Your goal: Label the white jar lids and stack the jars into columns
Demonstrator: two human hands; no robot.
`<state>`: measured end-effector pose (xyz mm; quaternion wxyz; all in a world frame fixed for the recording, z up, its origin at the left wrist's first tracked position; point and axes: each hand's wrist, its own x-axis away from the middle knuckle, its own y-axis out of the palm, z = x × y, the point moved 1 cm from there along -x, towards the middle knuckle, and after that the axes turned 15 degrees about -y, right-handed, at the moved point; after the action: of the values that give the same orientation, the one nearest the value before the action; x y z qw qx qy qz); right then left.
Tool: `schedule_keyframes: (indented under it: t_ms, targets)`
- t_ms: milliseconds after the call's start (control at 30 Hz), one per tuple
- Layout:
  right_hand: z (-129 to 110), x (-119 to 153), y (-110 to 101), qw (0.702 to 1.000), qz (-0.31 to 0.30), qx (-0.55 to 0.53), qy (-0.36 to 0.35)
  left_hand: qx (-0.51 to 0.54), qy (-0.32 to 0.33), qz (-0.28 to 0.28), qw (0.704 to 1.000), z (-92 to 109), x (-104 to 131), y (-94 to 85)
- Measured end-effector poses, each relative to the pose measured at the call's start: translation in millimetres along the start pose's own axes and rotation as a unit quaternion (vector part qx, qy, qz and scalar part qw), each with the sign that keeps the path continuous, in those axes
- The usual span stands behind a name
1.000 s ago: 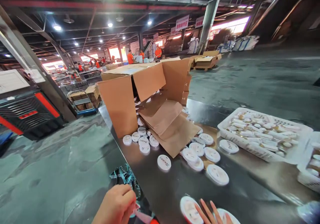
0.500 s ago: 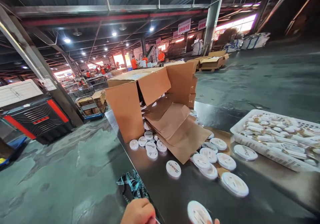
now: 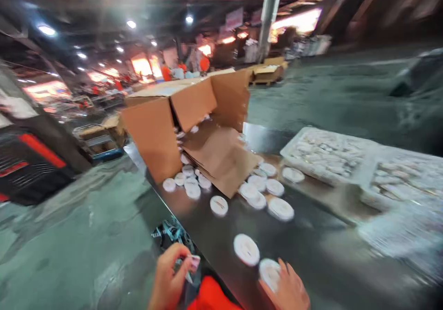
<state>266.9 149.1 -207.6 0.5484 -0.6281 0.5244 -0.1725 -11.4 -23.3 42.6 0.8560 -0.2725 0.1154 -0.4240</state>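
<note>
My left hand [image 3: 169,277] is at the near edge of the dark steel table [image 3: 311,250], pinching a small pinkish strip [image 3: 194,264] between thumb and fingers. My right hand [image 3: 289,289] rests with spread fingers on a round white lid [image 3: 269,273] lying flat on the table. Another white lid [image 3: 246,249] lies just beyond it. Several more white lids [image 3: 258,194] are scattered toward an open cardboard box [image 3: 173,125] that lies tipped on its side. The whole view is motion-blurred.
Two white plastic baskets [image 3: 325,155] [image 3: 404,181] of small white tubes stand at the right. A tangle of teal strapping [image 3: 169,234] hangs off the table's near left edge. An orange sleeve [image 3: 211,298] shows at the bottom. People in orange stand far back.
The view has swung down and right and blurred. Both hands have come further into view: the left with the strip, the right now laid on a white lid.
</note>
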Motion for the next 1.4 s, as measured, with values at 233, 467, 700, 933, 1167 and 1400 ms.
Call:
schedule_keyframes:
  t_ms: [233,467,700,933,1167,1400]
  targets:
    - [-11,9,-16,0.982,-0.168,-0.011,0.091,0.009,-0.119,-0.022,0.993,-22,-7,-15.8]
    - [-17,4,-21,0.975,-0.199,-0.039,0.094,-0.029,-0.122,-0.031,0.992,-22,-10,-13.7]
    - [-8,-9,-20,0.961,-0.265,-0.08,0.017,-0.051,-0.112,-0.051,0.991,-17,-15,-9.0]
    - [-13,-13,-19,0.976,-0.184,-0.033,0.111,-0.045,-0.114,-0.064,0.99,-16,-20,-4.0]
    - [-10,-20,-19,0.97,-0.237,-0.059,-0.009,-0.046,-0.099,-0.078,0.991,-12,-25,0.2]
    - [-19,-41,-8,0.918,-0.317,-0.07,-0.229,-0.045,-0.079,-0.099,0.991,-15,-28,3.2]
